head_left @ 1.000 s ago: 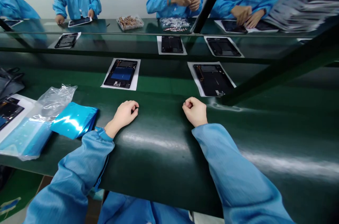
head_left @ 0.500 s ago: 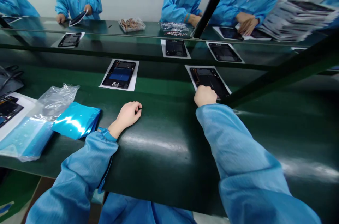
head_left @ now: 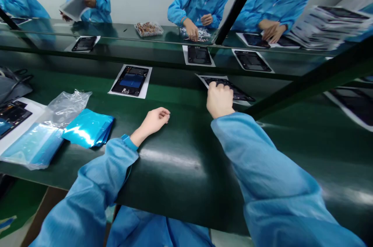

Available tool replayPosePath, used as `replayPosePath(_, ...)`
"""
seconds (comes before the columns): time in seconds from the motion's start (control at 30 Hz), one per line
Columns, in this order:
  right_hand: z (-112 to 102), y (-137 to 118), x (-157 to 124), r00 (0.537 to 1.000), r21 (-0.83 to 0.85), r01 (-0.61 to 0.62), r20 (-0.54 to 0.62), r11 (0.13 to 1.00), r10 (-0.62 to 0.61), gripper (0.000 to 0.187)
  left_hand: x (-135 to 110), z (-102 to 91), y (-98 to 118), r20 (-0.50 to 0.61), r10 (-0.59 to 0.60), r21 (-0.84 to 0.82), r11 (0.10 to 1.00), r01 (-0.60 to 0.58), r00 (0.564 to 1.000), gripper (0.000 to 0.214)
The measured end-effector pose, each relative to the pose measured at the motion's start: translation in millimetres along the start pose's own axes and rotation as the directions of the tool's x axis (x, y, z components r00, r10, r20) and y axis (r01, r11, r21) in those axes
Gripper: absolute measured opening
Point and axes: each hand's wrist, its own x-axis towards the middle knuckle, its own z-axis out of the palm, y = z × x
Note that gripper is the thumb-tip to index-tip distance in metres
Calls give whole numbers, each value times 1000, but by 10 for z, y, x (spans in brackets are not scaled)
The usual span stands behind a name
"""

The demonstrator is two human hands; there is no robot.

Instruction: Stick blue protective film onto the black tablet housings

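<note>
My right hand [head_left: 220,100] is closed on an opened black tablet [head_left: 241,90] with white paper under it. The tablet is tilted, its left end raised off the table; my fingers cover part of it. My left hand [head_left: 155,119] hovers low over the table, fingers loosely curled, with nothing visible in them. Beyond it lies another opened tablet [head_left: 131,81] with a blue panel, flat on a white sheet [head_left: 142,92]. Blue film pouches [head_left: 87,127] lie left of my left wrist.
A clear plastic bag [head_left: 35,142] of blue film lies at the left, beside another opened tablet [head_left: 13,116]. A dark shelf post [head_left: 279,95] slants across the right. Behind the rail, co-workers in blue smocks sit near a tray of small parts [head_left: 148,29] and a stack of papered tablets [head_left: 329,29].
My right hand has taken hold of the tablet and tipped its left side up. My left hand has moved slightly right. A co-worker opposite has raised a papered tablet; another reaches into small parts.
</note>
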Motion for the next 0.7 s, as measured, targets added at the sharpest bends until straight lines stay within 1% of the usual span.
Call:
replayPosePath(0.03,-91,-108,-92,998,-10,60,-26,998,-60,38,66,108,52,19,-39,-89,995,41,999,9)
replayPosePath(0.07,-181,-222,-212,992,-19,116,-54,993,-117,38,131,217,104,36,-75,-174,982,80,997,18)
replayPosePath(0.13,-344,-447,-517,971,-22,213,-105,977,-214,37,233,414,196,62,-127,-311,940,140,990,35)
replayPosePath(0.17,-414,-547,-689,958,-17,259,-122,966,-259,35,259,492,230,67,-143,-361,919,157,987,39)
replayPosePath(0.23,-526,-710,-1039,934,14,332,-143,943,-327,34,239,589,262,64,-161,-426,888,173,985,34)
replayPosePath(0.27,-572,-768,-1205,925,54,363,-144,930,-353,33,190,605,259,58,-167,-446,878,175,984,29)
replayPosePath(0.33,-652,-828,-1504,901,170,431,-136,886,-412,32,18,569,219,46,-176,-471,864,177,983,22)
replayPosePath(0.37,-687,-823,-1632,882,225,472,-130,852,-454,31,-102,519,185,45,-180,-478,860,180,983,21)
replayPosePath(0.4,-718,-791,-1744,851,289,524,-138,801,-506,28,-242,451,144,51,-186,-481,856,187,981,21)
replayPosePath(0.47,-747,-639,-1909,777,416,620,-205,665,-596,21,-569,279,55,85,-205,-475,852,220,975,26)
replayPosePath(0.5,-732,-524,-1955,747,474,651,-256,594,-614,19,-747,187,13,109,-220,-463,852,245,969,30)
replayPosePath(0.53,-690,-390,-1972,741,530,654,-304,540,-599,17,-928,101,-23,135,-239,-443,853,274,962,33)
replayPosePath(0.57,-617,-250,-1962,760,565,634,-327,529,-562,17,-1104,26,-51,159,-260,-417,857,304,952,36)
replayPosePath(0.6,-514,-114,-1928,802,597,586,-336,548,-493,19,-1268,-34,-70,178,-282,-383,863,330,943,39)
replayPosePath(0.63,-387,6,-1878,877,654,477,-313,587,-364,19,-1411,-81,-80,190,-302,-342,872,351,934,40)
replayPosePath(0.67,-245,105,-1819,935,702,354,-248,618,-254,18,-1530,-115,-81,195,-320,-293,883,367,927,39)
replayPosePath(0.7,-100,178,-1761,970,740,242,-180,627,-162,18,-1621,-145,-75,193,-336,-235,897,376,922,38)
